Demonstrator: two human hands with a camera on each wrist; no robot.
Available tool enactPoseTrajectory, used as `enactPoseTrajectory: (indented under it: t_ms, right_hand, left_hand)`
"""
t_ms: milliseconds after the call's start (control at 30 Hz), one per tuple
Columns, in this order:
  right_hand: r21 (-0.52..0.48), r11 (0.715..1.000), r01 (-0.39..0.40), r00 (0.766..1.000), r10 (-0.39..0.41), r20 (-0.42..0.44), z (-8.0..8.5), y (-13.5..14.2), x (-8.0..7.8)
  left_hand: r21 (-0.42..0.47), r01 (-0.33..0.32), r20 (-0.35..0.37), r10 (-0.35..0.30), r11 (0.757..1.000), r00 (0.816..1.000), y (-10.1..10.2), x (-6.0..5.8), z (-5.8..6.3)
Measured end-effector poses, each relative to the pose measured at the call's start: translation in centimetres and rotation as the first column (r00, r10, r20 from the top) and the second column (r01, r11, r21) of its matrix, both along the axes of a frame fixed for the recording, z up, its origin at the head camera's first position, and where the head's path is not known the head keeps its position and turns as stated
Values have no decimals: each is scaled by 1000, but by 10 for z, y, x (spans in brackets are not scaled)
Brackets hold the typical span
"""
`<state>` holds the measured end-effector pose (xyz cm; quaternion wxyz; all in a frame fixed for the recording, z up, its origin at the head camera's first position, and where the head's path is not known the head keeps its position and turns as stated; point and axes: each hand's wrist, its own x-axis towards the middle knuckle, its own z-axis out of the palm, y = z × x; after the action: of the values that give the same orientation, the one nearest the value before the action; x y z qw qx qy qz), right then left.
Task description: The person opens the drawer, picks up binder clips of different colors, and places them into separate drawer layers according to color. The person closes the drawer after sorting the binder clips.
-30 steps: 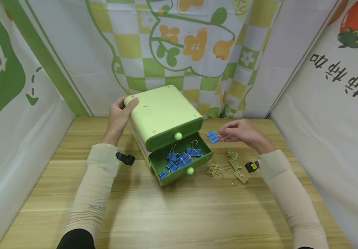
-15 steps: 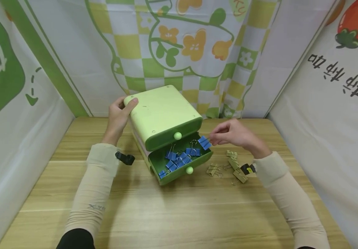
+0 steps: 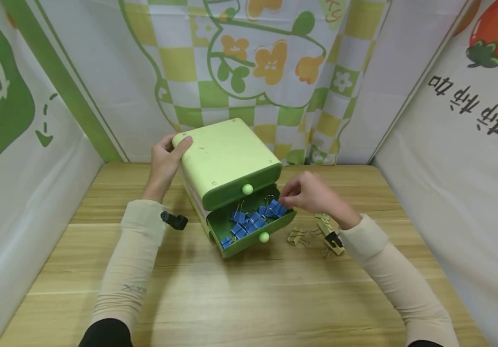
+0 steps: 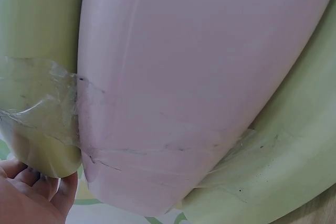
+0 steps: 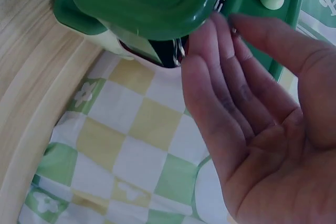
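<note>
A green desktop drawer unit stands on the table with its lower drawer pulled out. My left hand grips its back left corner, thumb on top; in the left wrist view the fingers curl under the rounded edge. Several blue binder clips lie in the drawer. At the drawer's right end my right hand pinches one more blue binder clip, low inside the wall. In the right wrist view a bit of metal shows at the thumb tip, while the clip's blue body is hidden.
Several gold binder clips lie on the table right of the drawer, partly under the right wrist camera. Behind the unit hangs a checked curtain. Clear tape crosses the unit's green and pink side panels.
My right hand has carried the blue binder clip left and down, from beside the unit into the drawer's right end. The left hand keeps its grip on the unit.
</note>
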<state>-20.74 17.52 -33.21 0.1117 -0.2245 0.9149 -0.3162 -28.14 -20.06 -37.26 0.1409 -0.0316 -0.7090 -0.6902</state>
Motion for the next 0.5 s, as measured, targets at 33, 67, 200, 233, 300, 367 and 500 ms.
enactPoseTrajectory:
  t_ms: [33,67,200,233,300,367,500]
  right_hand:
    - [-3,1000,-5,1000,5,-3,0,-1,0]
    - [-9,1000,-7,1000,7,-5,0,-1,1]
    - [-30,999,15,999,-17,-43,4,0,2]
    - [-34,999,22,998,-24,-53,6,1,3]
    - [-31,999,36,997,-39,-70,9,3,7]
    - [-22,999,37,996,-38,-86,12,4,12]
    - [21,999,31,994,-28,-106,15,3,30]
  left_hand:
    - [-5,0,1,0,1000,1000,0,0,0]
    - [-9,0,1,0,1000,1000,0,0,0]
    - [-16,-1,2,1,1000,1000,0,0,-1]
    - [-20,-1,1,1,1000,1000,0,0,-1]
    - [-11,-3,3,3,1000,1000,0,0,-1]
    - [-11,-4,3,4,1000,1000,0,0,-1]
    - [4,0,-4,0,1000,1000,0,0,0]
